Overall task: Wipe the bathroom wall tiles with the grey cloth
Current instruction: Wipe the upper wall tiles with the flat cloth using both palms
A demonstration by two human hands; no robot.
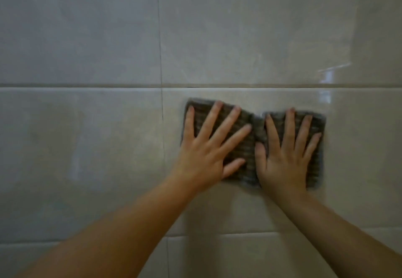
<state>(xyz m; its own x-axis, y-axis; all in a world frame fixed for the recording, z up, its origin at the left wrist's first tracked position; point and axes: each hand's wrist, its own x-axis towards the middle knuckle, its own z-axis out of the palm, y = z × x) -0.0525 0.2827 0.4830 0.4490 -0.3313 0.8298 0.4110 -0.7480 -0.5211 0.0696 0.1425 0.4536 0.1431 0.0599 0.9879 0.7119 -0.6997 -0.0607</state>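
**Kid:** Why are you so close to that big wall of shiny, pale beige tiles (87, 38)?

**Me:** So I can reach it. The tiles are big, with thin lines between them. One long line (87, 85) runs across just above my cloth.

**Kid:** Where is the cloth?

**Me:** The grey ribbed cloth (255, 138) lies flat on a tile, a bit right of the middle, just under that long line. It is spread out so it can rub a lot of tile at once.

**Kid:** Why use both hands?

**Me:** A wall cannot hold a cloth up, so I think it would slide down. My left grip (202, 153) presses on the left half. My right grip (282, 160) presses on the right half.

**Kid:** Are you squeezing it?

**Me:** No. Both grips are wide and flat. My fingers (210, 121) are straight and spread apart, so I push on more of the cloth. Nothing is pinched.

**Kid:** Is the wall done?

**Me:** I think not. The cloth covers only a small bit of one tile, and there are more tiles all around it.
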